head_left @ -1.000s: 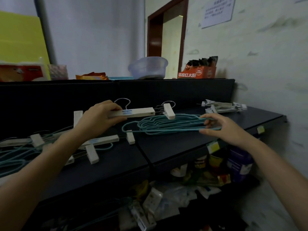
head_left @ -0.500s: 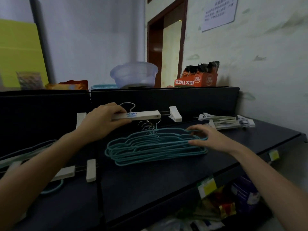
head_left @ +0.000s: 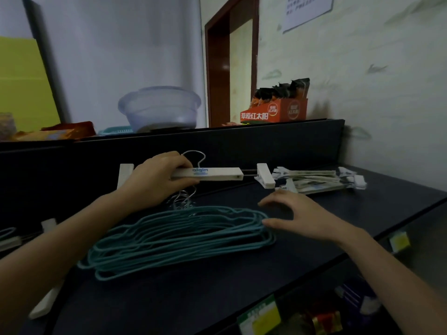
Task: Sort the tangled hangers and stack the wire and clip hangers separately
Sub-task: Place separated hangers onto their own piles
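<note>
A pile of several teal wire hangers lies flat on the black shelf, metal hooks bunched toward the back. My left hand grips a white clip hanger by its bar and holds it level above the pile, one clip sticking out at each end. My right hand hovers open just right of the pile's end, fingers spread, the thumb close to the wires. A stack of white clip hangers rests at the back right of the shelf, just beyond the held hanger's right clip.
More white clip hangers and teal wire lie at the left edge. On the upper ledge stand a clear plastic bowl and an orange snack box. Packaged goods fill the shelf below. A wall closes the right side.
My right hand let go of the teal wire pile and lifted off it, fingers spreading. The left hand keeps hold of the clip hanger, now closer to the clip stack.
</note>
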A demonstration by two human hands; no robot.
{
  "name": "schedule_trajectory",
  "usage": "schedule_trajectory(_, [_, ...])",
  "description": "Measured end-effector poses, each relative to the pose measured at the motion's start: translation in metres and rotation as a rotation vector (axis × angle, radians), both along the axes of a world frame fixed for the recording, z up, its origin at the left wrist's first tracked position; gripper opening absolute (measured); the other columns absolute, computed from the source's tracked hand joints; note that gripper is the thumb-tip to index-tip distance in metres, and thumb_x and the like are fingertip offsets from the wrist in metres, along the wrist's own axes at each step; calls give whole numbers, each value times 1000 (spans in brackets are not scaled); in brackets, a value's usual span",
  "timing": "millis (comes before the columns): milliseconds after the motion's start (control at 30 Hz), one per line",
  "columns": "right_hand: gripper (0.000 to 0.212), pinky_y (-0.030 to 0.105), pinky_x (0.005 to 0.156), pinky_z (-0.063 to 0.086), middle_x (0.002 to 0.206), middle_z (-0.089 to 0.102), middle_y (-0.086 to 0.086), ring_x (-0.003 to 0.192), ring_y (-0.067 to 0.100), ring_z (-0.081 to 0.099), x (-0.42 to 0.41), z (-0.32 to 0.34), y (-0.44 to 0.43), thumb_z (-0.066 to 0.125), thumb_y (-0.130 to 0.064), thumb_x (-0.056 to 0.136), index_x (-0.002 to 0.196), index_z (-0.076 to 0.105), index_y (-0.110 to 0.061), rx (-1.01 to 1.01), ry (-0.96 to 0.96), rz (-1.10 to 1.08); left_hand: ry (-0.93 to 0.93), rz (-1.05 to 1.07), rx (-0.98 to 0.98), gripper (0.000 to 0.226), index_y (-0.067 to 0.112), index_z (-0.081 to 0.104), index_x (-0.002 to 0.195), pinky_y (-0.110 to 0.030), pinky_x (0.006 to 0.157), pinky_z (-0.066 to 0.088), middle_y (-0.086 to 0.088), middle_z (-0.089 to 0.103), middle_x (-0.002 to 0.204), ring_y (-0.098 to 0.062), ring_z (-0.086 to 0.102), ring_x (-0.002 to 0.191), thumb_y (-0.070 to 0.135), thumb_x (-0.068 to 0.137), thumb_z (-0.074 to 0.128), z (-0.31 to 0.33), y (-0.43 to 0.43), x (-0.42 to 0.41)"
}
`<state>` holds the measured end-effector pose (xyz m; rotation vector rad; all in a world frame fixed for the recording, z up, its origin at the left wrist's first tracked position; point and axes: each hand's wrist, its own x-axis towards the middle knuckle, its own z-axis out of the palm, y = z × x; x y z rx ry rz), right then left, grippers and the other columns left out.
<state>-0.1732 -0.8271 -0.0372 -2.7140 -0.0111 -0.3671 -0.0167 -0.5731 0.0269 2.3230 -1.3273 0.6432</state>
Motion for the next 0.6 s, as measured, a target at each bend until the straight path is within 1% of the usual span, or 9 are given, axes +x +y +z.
schedule_trajectory(133, [28,27,91,48,109,60,-20,101,-4,55,-20,5,-55,59,-45,85,112,60,-37,-47,-26,-63,21,-19,4,31,20,62,104,-32,75,44,7,54,95,-12,51,84,40,81,62,-3,-61,-11])
schedule_trajectory(233, [24,26,89,48,110,63,-18,100,-3,56,-34,9,-107,57,-41,88,111,62,-36,-82,-12,-114,22,-31,6,32,20,61,105,-30,77,43,8,53,97,-9,48,87,41,81,61,-6,-114,-20])
schedule_trajectory(300, [22,26,87,49,109,64,-18,98,-4,57,-45,12,-142,57,-40,89,109,62,-36,-90,14,-132,21,-31,12,32,19,61,105,-31,78,44,7,54,99,-9,48,88,42,82,60,-7,-151,-28])
schedule_trajectory(367, [19,29,87,50,105,65,-21,95,-4,58,-56,16,-175,57,-42,87,105,63,-41,-100,16,-141,30,-29,11,32,19,61,105,-31,76,44,4,55,100,-11,49,88,42,83,59,-9,-190,-35])
schedule_trajectory(433, [16,33,85,52,101,66,-22,93,-3,60,-66,20,-205,57,-49,84,99,62,-46,-78,3,-156,36,-21,5,32,19,60,105,-30,74,44,2,55,100,-12,49,88,42,84,58,-12,-229,-41])
schedule_trajectory(500, [26,36,83,53,97,67,-21,90,-1,62,-72,24,-233,52,-66,75,93,63,-51,-43,-29,-158,47,-11,3,31,18,59,104,-31,75,46,2,55,100,-13,50,88,42,84,57,-15,-266,-47])
schedule_trajectory(533, [29,37,82,54,96,68,-21,89,-1,63,-74,25,-245,51,-71,72,91,62,-53,-29,-47,-154,55,-6,4,31,18,59,104,-32,76,47,1,55,101,-13,50,89,42,85,57,-17,-283,-49])
schedule_trajectory(567, [24,38,82,54,94,68,-20,88,-1,63,-75,26,-257,52,-68,73,89,62,-53,-13,-53,-144,64,-1,8,31,17,59,104,-32,76,48,1,54,102,-14,50,89,42,85,57,-19,-299,-52])
schedule_trajectory(600, [14,37,82,54,93,69,-20,87,-1,63,-75,28,-266,57,-59,77,87,62,-52,0,-46,-139,75,5,15,31,17,59,104,-32,76,47,0,54,102,-15,50,90,41,85,57,-22,-313,-54])
